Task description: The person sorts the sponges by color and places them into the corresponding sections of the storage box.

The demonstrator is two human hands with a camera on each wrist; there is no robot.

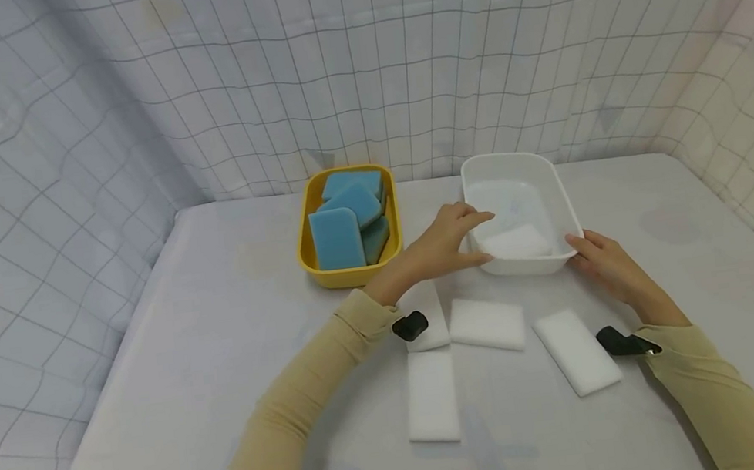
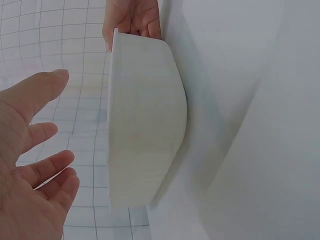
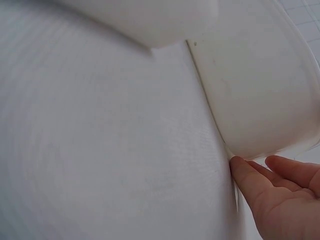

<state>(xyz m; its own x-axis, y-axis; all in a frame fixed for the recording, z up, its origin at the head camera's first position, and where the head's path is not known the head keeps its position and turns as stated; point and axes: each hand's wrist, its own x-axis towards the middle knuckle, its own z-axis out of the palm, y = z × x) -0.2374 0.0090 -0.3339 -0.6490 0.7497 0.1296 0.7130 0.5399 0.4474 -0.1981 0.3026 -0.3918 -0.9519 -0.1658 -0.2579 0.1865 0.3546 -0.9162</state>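
Observation:
A white plastic basin (image 1: 558,203) stands on the table toward the back right, with a white sponge (image 1: 514,243) lying in its near end. At the basin's near right corner my right hand (image 1: 606,267) pinches the rim, thumb on top. My left hand (image 1: 446,244) hovers by the basin's left side, thumb and fingers spread and holding nothing. The left wrist view shows that hand apart from the basin's outer wall (image 2: 142,115). Several white sponges lie on the table in front, among them a slanted one (image 1: 577,352) and one nearest me (image 1: 432,397).
A yellow basin (image 1: 306,262) holding several blue sponges (image 1: 337,239) stands left of the white one. The left forearm crosses in front of it. Grid-patterned curtains (image 1: 371,57) surround the white-covered table (image 1: 224,361) at the back and sides.

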